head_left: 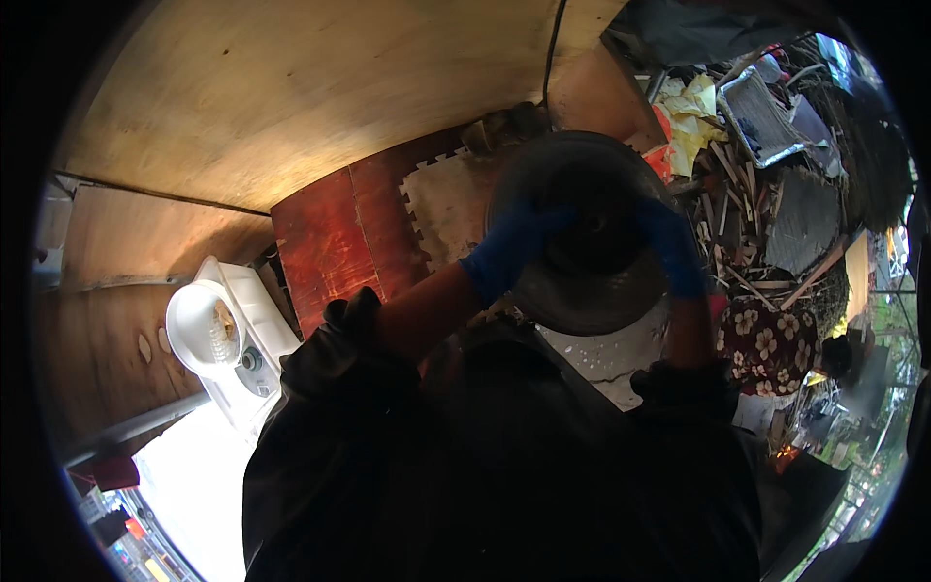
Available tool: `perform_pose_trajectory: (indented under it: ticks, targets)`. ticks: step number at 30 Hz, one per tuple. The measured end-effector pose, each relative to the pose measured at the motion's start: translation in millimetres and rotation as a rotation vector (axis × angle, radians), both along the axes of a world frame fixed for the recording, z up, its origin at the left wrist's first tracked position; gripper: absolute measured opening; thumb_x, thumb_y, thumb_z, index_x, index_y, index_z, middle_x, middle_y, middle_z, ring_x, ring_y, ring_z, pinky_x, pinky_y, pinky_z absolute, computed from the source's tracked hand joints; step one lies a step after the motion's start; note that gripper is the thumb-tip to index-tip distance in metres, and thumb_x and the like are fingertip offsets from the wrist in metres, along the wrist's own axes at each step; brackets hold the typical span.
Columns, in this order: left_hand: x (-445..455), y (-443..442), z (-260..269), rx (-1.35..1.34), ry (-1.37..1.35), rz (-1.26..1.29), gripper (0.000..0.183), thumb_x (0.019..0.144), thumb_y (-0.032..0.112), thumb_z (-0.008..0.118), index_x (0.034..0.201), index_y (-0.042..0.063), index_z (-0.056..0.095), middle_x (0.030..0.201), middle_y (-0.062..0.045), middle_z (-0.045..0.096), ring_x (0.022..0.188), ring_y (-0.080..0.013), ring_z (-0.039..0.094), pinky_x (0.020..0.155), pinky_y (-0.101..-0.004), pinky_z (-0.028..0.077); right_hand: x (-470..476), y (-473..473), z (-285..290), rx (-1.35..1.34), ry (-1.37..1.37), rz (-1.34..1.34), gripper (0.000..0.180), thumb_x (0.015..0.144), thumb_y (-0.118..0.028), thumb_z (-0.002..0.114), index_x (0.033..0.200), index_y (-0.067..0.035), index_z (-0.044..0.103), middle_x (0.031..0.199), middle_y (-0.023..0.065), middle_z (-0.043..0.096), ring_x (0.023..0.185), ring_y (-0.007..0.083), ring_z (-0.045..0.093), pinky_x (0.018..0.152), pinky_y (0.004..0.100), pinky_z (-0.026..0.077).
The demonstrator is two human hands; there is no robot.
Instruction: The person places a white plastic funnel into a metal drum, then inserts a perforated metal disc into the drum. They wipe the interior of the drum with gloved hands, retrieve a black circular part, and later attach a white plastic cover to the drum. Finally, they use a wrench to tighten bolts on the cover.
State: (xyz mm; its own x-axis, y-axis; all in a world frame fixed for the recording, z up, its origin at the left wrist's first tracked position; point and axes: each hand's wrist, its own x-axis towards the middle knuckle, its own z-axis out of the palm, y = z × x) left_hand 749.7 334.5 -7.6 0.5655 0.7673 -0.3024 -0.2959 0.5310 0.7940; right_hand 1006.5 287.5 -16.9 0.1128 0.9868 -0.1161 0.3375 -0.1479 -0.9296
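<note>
A large round dark disc (589,305) is in front of me, with faint concentric rings on its face. At its middle is a darker round piece (596,254) with a small pale spot at the centre. My left hand (518,244), in a blue glove, lies at the left side of this inner piece, its fingers reaching over it. On the opposite side, my right hand (663,236), also blue-gloved, is against its right edge. Deep shadow hides the fingertips of both hands, so their grip is unclear.
A plywood panel (313,94) stands beyond red boards (327,233) and a worn foam mat (444,211). To the left, a white container (193,349) sits at a white plastic tray (251,291). Split wood (742,196), a foil-edged tray (764,116) and floral cloth (767,349) are at right.
</note>
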Motion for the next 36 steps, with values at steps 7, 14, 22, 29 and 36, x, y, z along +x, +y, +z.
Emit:
perform_pose_trajectory:
  ticks: [7, 14, 22, 29, 36]
  targets:
    - [25.0, -8.7, -40.4, -0.282, -0.02, -0.061, 0.046, 0.092, 0.028, 0.059, 0.129, 0.002, 0.049, 0.123, -0.014, 0.058, 0.107, -0.0224, 0.058, 0.095, -0.0332, 0.048, 3.0, 22.9, -72.0, 0.01, -0.464, 0.088, 0.03, 0.089, -0.021, 0.054, 0.108, -0.001, 0.063, 0.107, 0.0199, 0.064, 0.099, 0.0346, 0.061, 0.087, 0.0405, 0.047]
    - [32.1, -6.1, -53.4, -0.285, 0.16, 0.03, 0.059, 0.093, 0.04, 0.054, 0.137, 0.004, 0.041, 0.136, -0.015, 0.047, 0.123, -0.0263, 0.046, 0.107, -0.0372, 0.035, -21.2, 31.6, -75.9, -0.165, -0.696, 0.159, 0.036, 0.09, -0.034, 0.05, 0.106, -0.006, 0.065, 0.101, 0.0234, 0.064, 0.093, 0.0413, 0.06, 0.08, 0.048, 0.048]
    - [44.8, 2.0, -77.8, -0.352, 0.149, -0.016, 0.06, 0.094, 0.04, 0.054, 0.141, 0.007, 0.036, 0.139, -0.015, 0.044, 0.126, -0.0271, 0.044, 0.109, -0.0383, 0.033, -23.1, 39.5, -78.6, -0.182, -0.631, 0.035, 0.04, 0.087, -0.041, 0.052, 0.105, -0.008, 0.065, 0.102, 0.0238, 0.063, 0.096, 0.0405, 0.061, 0.083, 0.0493, 0.048]
    - [49.7, 7.2, -75.2, -0.394, 0.141, -0.001, 0.059, 0.093, 0.042, 0.054, 0.137, 0.004, 0.041, 0.135, -0.016, 0.048, 0.12, -0.0277, 0.049, 0.105, -0.0379, 0.037, -12.2, 46.9, -127.8, -0.042, -0.687, 0.121, 0.036, 0.089, -0.035, 0.054, 0.106, -0.004, 0.065, 0.107, 0.023, 0.062, 0.1, 0.0382, 0.059, 0.082, 0.0452, 0.048]
    - [46.8, 10.6, -74.1, -0.414, -0.066, 0.002, 0.046, 0.094, 0.034, 0.054, 0.132, 0.007, 0.049, 0.129, -0.012, 0.053, 0.114, -0.0256, 0.053, 0.102, -0.0369, 0.041, -17.0, 47.4, -128.4, -0.116, -0.656, 0.073, 0.038, 0.089, -0.035, 0.055, 0.11, -0.004, 0.064, 0.107, 0.0217, 0.063, 0.099, 0.0378, 0.061, 0.086, 0.0447, 0.047]
